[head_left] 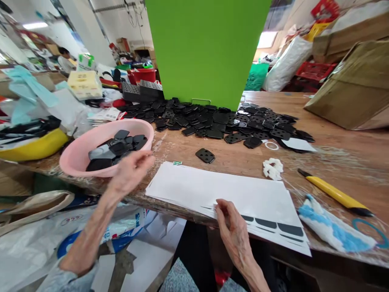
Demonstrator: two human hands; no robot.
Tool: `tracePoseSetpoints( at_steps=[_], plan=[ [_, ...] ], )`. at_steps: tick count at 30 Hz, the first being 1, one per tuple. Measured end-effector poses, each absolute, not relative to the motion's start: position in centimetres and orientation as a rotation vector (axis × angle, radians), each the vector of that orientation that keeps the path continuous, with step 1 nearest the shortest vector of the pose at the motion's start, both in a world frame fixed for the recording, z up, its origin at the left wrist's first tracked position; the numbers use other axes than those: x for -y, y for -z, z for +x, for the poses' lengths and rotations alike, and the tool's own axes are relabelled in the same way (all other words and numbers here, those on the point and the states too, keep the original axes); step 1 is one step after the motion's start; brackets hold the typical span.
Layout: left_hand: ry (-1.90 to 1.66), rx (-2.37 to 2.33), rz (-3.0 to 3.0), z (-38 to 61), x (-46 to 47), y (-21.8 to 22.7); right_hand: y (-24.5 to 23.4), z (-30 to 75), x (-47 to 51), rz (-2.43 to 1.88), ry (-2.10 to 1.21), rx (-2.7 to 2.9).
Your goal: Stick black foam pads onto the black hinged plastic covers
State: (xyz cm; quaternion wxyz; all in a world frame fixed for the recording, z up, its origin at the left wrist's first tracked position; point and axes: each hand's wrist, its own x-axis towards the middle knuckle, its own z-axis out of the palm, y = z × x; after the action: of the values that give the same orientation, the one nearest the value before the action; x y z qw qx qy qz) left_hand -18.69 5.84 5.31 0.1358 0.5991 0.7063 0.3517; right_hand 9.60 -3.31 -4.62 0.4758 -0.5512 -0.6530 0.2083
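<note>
Along the near edge of the scarred wooden worktop [179, 148], the right hand [234, 231] rests on a stack of white paper sheets [212, 190], its fingers [219, 207] pinched at the near edge, where the sheets fan apart a little. This grip has hold of the paper's edge, though how many sheets it takes in cannot be told. Rows of black rounded shapes [266, 223] show on the sheets just right of it. The left hand [130, 174] hangs above the worktop just beside a pink plastic basin [133, 126], fingers and thumb curled close together; whether that grip has anything small in it cannot be told. The basin holds black perforated pads [118, 148]. Farther off, a wide heap of similar black pads [197, 121] spreads across the worktop at the foot of a green board [206, 48], and one lone pad [205, 155] lies apart, nearer the paper. To the right lie a yellow utility knife [337, 194], a crumpled white-and-blue cloth [334, 227] and a white scrap [272, 168].
</note>
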Motion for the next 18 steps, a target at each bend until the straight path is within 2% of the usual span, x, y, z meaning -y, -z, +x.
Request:
tracePoseSetpoints(
  at_steps=[2, 4, 7, 10, 12, 14, 18],
  plan=[
    [-0.77, -1.797, 2.003, -15.6, -5.0, -2.6, 4.3, 9.8, 3.6, -1.336, -0.494, 1.62],
    [-0.59, -1.739, 2.199, -13.5, -4.3, 0.1, 4.0, 10.7, 4.1, -1.355, -0.438, 1.652],
    [-0.466, -1.818, 2.325, -12.5, -3.7, 3.1, 3.6, 13.6, 4.5, -1.493, -0.141, 1.666],
    [-0.554, -1.832, 2.385, -13.0, -3.8, 4.6, 3.7, 17.6, 4.4, -1.778, 0.276, 1.637],
    [-0.655, -1.813, 2.407, -13.1, -4.1, 4.9, 4.0, 19.9, 4.0, -1.977, 0.422, 1.611],
    [-0.781, -1.846, 2.39, -12.6, -4.1, 4.4, 4.2, 21.4, 3.4, -2.089, 0.437, 1.613],
    [-1.102, -1.904, 2.263, -10.3, -0.8, 1.9, 4.0, 22.3, 3.1, -2.049, 0.403, 1.658]
  ],
)
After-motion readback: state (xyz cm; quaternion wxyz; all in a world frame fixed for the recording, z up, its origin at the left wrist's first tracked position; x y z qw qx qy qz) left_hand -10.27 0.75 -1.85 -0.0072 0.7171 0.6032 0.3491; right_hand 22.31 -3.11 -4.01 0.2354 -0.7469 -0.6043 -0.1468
